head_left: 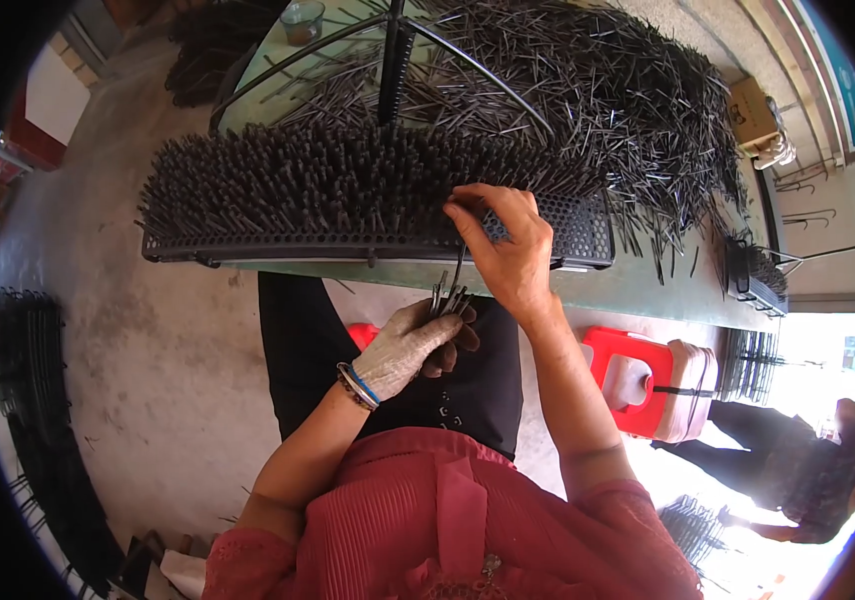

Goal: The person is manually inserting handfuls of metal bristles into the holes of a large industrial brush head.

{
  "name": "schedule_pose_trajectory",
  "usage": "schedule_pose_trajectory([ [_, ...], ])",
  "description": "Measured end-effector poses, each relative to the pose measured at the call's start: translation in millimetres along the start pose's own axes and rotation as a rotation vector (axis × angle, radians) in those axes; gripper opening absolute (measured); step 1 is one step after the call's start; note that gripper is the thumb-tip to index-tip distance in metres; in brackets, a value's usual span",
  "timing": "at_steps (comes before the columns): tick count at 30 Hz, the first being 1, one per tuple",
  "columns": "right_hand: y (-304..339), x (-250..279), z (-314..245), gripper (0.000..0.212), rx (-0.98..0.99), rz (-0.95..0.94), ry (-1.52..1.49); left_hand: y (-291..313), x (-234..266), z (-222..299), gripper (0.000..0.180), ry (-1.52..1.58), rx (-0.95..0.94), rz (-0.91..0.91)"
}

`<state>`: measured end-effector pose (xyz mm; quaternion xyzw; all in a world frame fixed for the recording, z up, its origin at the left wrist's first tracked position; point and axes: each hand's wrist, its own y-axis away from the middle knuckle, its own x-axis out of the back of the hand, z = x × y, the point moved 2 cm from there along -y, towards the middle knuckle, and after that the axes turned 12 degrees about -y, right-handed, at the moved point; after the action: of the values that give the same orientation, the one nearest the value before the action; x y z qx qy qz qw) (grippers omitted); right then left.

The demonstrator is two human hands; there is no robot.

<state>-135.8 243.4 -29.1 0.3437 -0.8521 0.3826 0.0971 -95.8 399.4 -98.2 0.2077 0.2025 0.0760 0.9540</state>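
A long black perforated rack (373, 247) lies along the table's near edge. Most of its holes are filled with thin dark rods (298, 180) standing upright in dense rows; bare holes (583, 225) show at its right end. My left hand (413, 345), in a light glove with dark fingertips, is closed around a small bunch of dark rods (445, 298) pointing up below the rack. Over the rack's right part, my bare right hand (508, 235) pinches thumb and forefinger together at the edge of the rods. What sits between those fingertips is too small to make out.
Loose dark rods (628, 110) are heaped across the green table (638, 285). A black metal frame (395, 60) rises behind the rack. A cup (302, 22) stands at the back left. Right of my legs is a red plastic stool (633, 375). Another person (808, 460) is at far right.
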Motion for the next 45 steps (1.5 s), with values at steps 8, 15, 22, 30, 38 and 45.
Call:
schedule_pose_trajectory([
  [8, 5, 1, -4, 0.019, 0.088, 0.067, 0.082, 1, -2, 3, 0.03, 0.042, 0.007, 0.026],
  [15, 4, -1, -2, 0.017, -0.005, 0.07, 0.037, 1, -2, 1, 0.031, 0.036, 0.009, 0.029],
  [22, 5, -2, -11, 0.014, 0.065, 0.083, 0.128, 1, -1, 1, 0.03, 0.044, 0.015, 0.032],
  [30, 4, -1, -14, 0.014, 0.112, 0.059, 0.198, 1, -2, 1, 0.027, 0.064, -0.002, 0.043],
  [38, 5, -3, -16, 0.012, 0.127, 0.006, 0.195, -1, 1, -3, 0.028, 0.067, -0.049, 0.028],
  [45, -2, 4, -17, 0.019, 0.014, 0.053, 0.091, 0, 1, -1, 0.029, 0.077, -0.057, 0.03],
])
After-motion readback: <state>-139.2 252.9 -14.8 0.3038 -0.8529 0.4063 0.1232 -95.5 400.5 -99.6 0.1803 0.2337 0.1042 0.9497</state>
